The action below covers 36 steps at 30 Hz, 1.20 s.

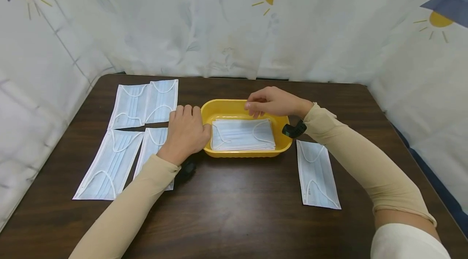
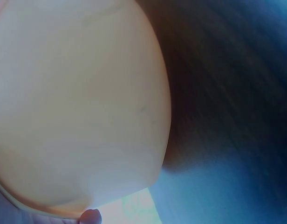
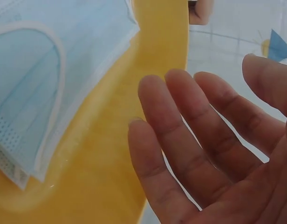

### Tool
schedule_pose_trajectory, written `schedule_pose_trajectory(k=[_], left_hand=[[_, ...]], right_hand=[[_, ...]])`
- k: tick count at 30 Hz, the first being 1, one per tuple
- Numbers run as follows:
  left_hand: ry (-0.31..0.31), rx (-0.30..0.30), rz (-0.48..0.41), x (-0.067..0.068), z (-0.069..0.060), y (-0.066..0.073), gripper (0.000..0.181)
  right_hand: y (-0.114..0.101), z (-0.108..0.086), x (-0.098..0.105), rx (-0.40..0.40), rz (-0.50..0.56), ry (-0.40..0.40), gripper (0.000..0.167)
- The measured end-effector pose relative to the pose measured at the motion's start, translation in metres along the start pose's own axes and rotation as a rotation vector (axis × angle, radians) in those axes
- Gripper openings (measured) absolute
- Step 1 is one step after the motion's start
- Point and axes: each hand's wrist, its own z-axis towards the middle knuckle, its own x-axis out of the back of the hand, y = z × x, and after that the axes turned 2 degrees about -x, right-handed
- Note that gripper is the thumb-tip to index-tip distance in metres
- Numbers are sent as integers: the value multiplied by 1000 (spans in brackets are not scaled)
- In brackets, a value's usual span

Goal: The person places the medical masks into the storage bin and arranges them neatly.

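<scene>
A yellow plastic tray (image 1: pixel 228 154) sits mid-table with a small stack of light blue face masks (image 1: pixel 243 133) in it, ear loops showing. At its left end my left hand (image 1: pixel 188 131) holds the rim, fingertips curled over the edge; the right wrist view catches a bit of that hand (image 3: pixel 201 11) at the tray's edge (image 3: pixel 176 46). A large pale, blurred surface fills much of the left wrist view. Over the tray's far right part hovers my right hand (image 1: pixel 274 101). Its fingers (image 3: pixel 181 121) are loosely bent and apart, holding nothing, beside the stacked masks (image 3: pixel 73 51).
Several face masks (image 1: pixel 109 161) lie flat in two rows on the left of the dark wooden table (image 1: pixel 234 210), partly behind my left hand and forearm. A single mask (image 1: pixel 317 177) lies right of the tray, by my right forearm. A patterned white curtain (image 1: pixel 164 27) surrounds the table.
</scene>
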Motion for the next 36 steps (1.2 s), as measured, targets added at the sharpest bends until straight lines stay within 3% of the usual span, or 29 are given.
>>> schedule_pose_trajectory(k=[8, 24, 36], left_hand=[[5, -2, -1, 0, 0, 0, 24], [-49, 23, -5, 1, 1, 1, 31], [-38, 18, -3, -2, 2, -2, 30]], right_hand=[[1, -11, -3, -10, 0, 63, 32], [2, -38, -5, -50, -3, 191, 30], [9, -59, -3, -82, 61, 291, 28]])
